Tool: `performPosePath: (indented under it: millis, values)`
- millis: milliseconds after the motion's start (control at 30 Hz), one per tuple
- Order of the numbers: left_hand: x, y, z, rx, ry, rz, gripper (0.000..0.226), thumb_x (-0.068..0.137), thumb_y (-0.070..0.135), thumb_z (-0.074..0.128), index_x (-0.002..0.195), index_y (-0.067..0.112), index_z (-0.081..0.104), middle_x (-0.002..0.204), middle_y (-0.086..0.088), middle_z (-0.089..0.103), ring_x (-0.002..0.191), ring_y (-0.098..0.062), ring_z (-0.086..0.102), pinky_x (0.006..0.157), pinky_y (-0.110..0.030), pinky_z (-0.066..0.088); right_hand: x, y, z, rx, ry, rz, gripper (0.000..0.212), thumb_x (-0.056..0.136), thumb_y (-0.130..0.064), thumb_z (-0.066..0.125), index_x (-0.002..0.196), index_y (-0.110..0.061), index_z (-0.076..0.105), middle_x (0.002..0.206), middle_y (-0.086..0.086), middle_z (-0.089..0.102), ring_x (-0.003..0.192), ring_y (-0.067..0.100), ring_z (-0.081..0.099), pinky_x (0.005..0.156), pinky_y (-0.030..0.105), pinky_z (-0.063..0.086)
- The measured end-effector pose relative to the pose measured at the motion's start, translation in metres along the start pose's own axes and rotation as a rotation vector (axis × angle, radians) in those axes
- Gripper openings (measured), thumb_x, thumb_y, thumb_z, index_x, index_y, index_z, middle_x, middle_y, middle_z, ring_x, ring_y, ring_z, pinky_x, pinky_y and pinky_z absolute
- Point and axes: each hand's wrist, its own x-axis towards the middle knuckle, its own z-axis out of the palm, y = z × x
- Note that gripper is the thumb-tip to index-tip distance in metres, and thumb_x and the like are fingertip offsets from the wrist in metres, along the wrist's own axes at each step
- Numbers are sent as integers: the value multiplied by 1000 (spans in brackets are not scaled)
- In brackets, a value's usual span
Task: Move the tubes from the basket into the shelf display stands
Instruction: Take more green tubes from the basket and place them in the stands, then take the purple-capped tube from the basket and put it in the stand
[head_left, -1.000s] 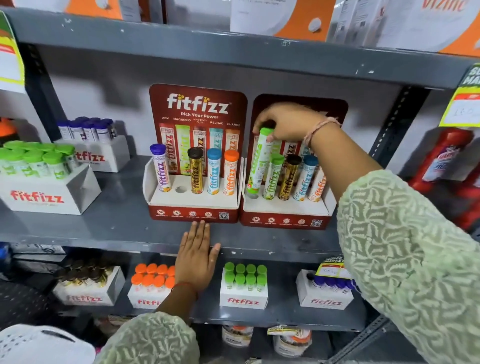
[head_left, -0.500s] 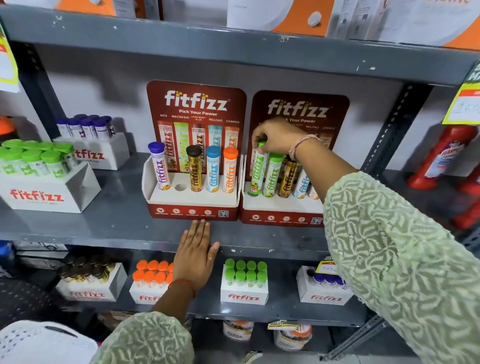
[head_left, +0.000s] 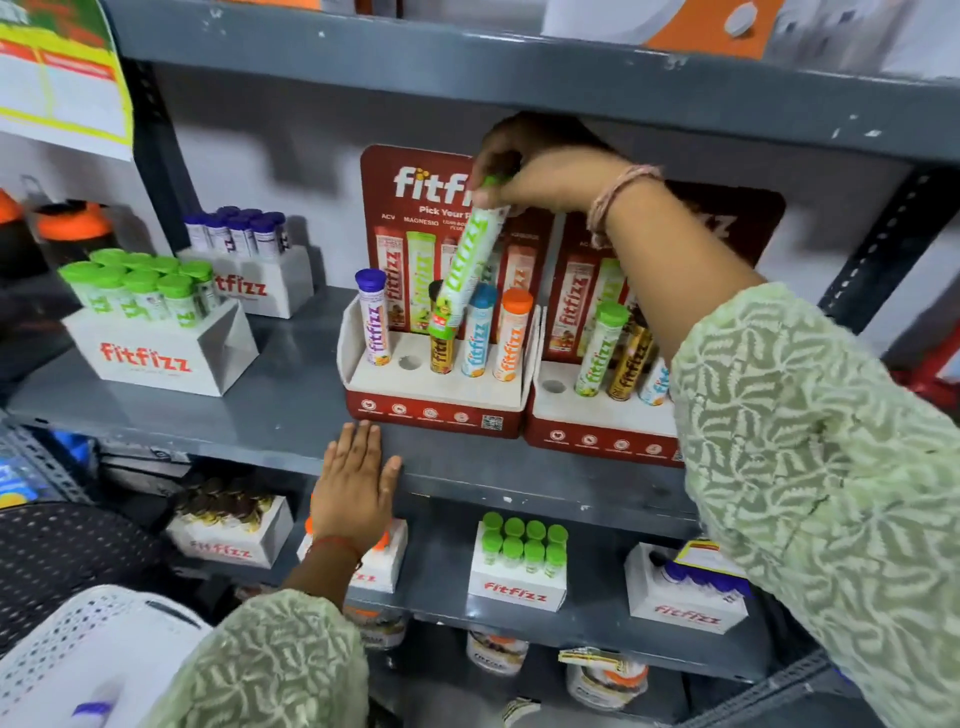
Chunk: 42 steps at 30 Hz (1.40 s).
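Note:
My right hand (head_left: 540, 171) grips a green-capped white tube (head_left: 465, 270) by its cap, tilted above the left red display stand (head_left: 431, 402). That stand holds a purple-capped tube (head_left: 374, 317), a dark-capped one, a blue one (head_left: 478, 332) and an orange one (head_left: 511, 332), with one bare hole (head_left: 409, 362) second from the left. The right display stand (head_left: 587, 415) has a bare hole (head_left: 553, 386) at its left, then a green tube (head_left: 600, 348) and a gold one. My left hand (head_left: 356, 488) lies flat on the shelf edge. The white basket (head_left: 78, 654) sits at the bottom left.
White boxes of green-capped (head_left: 140, 291) and purple-capped tubes (head_left: 239, 234) stand on the left of the same grey shelf (head_left: 260, 410). The shelf below carries several more white tube boxes (head_left: 517, 566). An upper shelf (head_left: 519, 67) hangs close above my right hand.
My right hand lifted the green-capped tube out of the right stand's leftmost hole and carried it left over the left stand. The left hand stayed on the shelf edge.

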Motion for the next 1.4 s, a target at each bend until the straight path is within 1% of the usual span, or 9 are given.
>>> performPosePath:
  millis: [100, 233, 333, 433, 733, 967, 1067, 1167, 1400]
  values:
    - [4, -17, -6, 33, -16, -9, 110, 68, 71, -24, 139, 2, 25, 150, -16, 25, 140, -27, 13, 116, -41, 7, 13, -15, 34, 147, 58, -41, 22, 81, -18, 64, 100, -9, 67, 109, 8, 67, 89, 10, 55, 66, 8, 40]
    - [5, -19, -6, 18, -20, -4, 108, 69, 69, -26, 139, 4, 24, 151, -14, 24, 141, -25, 13, 116, -38, 6, 37, -21, 70, 149, 17, -26, 26, 80, -6, 62, 106, -7, 64, 116, 10, 64, 107, 20, 56, 57, 4, 34]
    - [7, -19, -5, 24, -20, -23, 72, 87, 50, 5, 140, 4, 23, 151, -13, 24, 141, -24, 13, 116, -36, 4, 45, -23, 86, 132, 3, -34, 25, 78, -1, 61, 102, -7, 66, 116, 10, 65, 107, 20, 57, 62, 10, 33]
    - [7, -22, -2, 18, -20, -28, 60, 94, 44, 16, 140, 6, 22, 151, -12, 23, 141, -24, 13, 115, -35, 3, 46, -24, 101, 115, -50, -36, 24, 77, 0, 64, 100, -6, 66, 117, 10, 65, 108, 21, 58, 77, 16, 40]
    - [4, -20, -4, 12, 6, -3, 108, 67, 69, -28, 140, 7, 23, 151, -11, 25, 140, -23, 15, 114, -32, 1, 51, -24, 111, 24, -113, -48, 26, 75, 6, 64, 97, -6, 69, 114, 11, 67, 103, 20, 60, 79, 19, 41]
    - [4, -23, -6, 27, -27, 33, 59, 96, 44, 9, 141, 7, 16, 153, -11, 19, 141, -22, 9, 114, -33, 0, 44, -25, 121, -39, -223, -44, 41, 71, -7, 73, 110, -12, 62, 126, 10, 57, 115, 26, 53, 95, 29, 42]
    - [-9, -31, -21, -44, 20, 72, 65, 93, 46, 15, 140, 3, 19, 151, -16, 19, 140, -29, 10, 114, -40, 9, 34, -34, 125, 14, 11, -169, 44, 73, -18, 71, 114, -14, 60, 130, 14, 51, 120, 28, 47, 103, 33, 38]
    - [-53, -63, -37, -23, 172, -56, 64, 92, 43, 22, 137, -2, 27, 146, -22, 28, 136, -34, 18, 112, -45, 15, 11, -68, 160, 198, 325, -346, 27, 76, -25, 64, 96, -6, 65, 109, 19, 60, 104, 32, 57, 90, 35, 46]
    - [-237, -145, -20, 115, 139, -625, 77, 91, 57, 6, 136, -2, 28, 144, -22, 33, 134, -34, 24, 108, -44, 13, -38, -184, 331, 326, -288, -626, 30, 85, -20, 59, 110, -5, 62, 136, 15, 49, 122, 26, 51, 101, 40, 43]
